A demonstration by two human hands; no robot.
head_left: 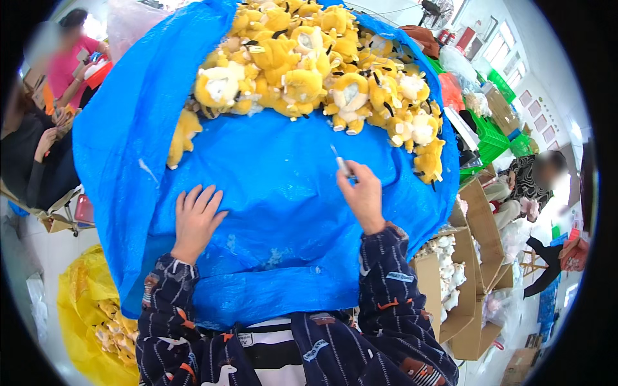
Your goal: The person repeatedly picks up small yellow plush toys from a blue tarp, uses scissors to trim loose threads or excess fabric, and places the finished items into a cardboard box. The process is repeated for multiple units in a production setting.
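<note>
My left hand (197, 222) lies on the blue plastic sheet (277, 180), palm down with the fingers stretched out, holding nothing. In my right hand (362, 198) is a small thin tool (341, 164) with a pale handle and a narrow metal tip pointing away from me; its exact kind is too small to tell. Beyond both hands a heap of yellow plush toys (302, 87) rests on the sheet, several of them with white stuffing showing. One plush toy (349, 96) sits at the heap's near edge, ahead of the tool. Neither hand touches a toy.
At lower left a yellow bag (80, 276) holds more small plush pieces. Cardboard boxes (475, 238) with white plush pieces stand at right, near green crates (489, 138). Co-workers sit at the left, one in a pink top (67, 64), and another person (524, 180) at the right.
</note>
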